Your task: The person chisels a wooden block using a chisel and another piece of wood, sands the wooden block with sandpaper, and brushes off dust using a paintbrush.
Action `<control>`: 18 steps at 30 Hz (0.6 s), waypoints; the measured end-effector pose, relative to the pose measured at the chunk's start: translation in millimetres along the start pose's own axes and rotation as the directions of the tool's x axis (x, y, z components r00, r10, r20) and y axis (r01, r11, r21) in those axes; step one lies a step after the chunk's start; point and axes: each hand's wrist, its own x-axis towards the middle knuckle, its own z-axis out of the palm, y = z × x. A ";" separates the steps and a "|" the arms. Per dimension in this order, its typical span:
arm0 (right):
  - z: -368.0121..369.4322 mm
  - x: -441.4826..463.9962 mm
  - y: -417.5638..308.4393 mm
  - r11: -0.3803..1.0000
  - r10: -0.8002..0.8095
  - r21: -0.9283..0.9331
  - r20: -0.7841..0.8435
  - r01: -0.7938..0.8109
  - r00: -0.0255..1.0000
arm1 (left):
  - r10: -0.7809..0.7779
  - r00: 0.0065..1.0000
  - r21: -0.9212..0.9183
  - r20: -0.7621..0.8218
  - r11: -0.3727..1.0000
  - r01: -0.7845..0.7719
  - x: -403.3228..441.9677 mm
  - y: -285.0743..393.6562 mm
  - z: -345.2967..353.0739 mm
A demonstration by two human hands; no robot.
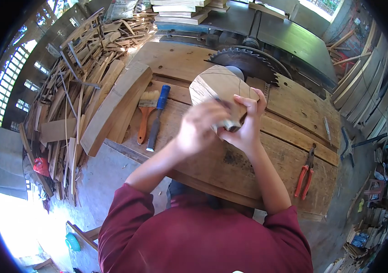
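Note:
My right hand (248, 123) grips a pale wooden block (219, 84) by its right side, thumb below and fingers along the edge. The block has angled corners and dark lines on its face, and I hold it up above the workbench (203, 159). Across the block's near part lies my left hand (205, 123), closed and smeared by motion. Something dark shows at its fingertips, too blurred to name. To the left on the bench rest a paintbrush (147, 109) with an orange handle and a chisel (157, 118) with a blue handle.
Just beyond the block, a toothed circular saw blade (244, 61) rises from the bench. Red-handled pliers (305, 175) lie at the right. A thick timber piece (116, 107) leans along the left edge, beside a heap of wood scraps (66, 109). Stacked boards (178, 13) stand at the back.

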 end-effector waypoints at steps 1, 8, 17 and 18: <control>0.6 1.1 1.1 0.999 -0.022 -0.023 0.004 0.023 1.000 | -0.046 0.999 0.043 -0.021 0.998 0.047 1.7 -18.2 -4.6; 0.9 -0.3 -1.6 0.999 0.047 0.020 -0.017 -0.047 0.999 | 0.055 0.997 -0.017 0.049 0.998 -0.054 -3.5 2.8 4.3; -2.2 -0.1 -4.0 0.998 0.047 0.035 -0.007 -0.047 0.999 | -0.036 0.935 0.036 0.352 0.999 0.025 31.5 18.9 -36.5; -2.7 0.4 -4.7 0.998 0.043 0.042 -0.011 -0.042 0.999 | -0.020 0.933 0.051 0.358 0.999 0.002 31.5 17.5 -36.6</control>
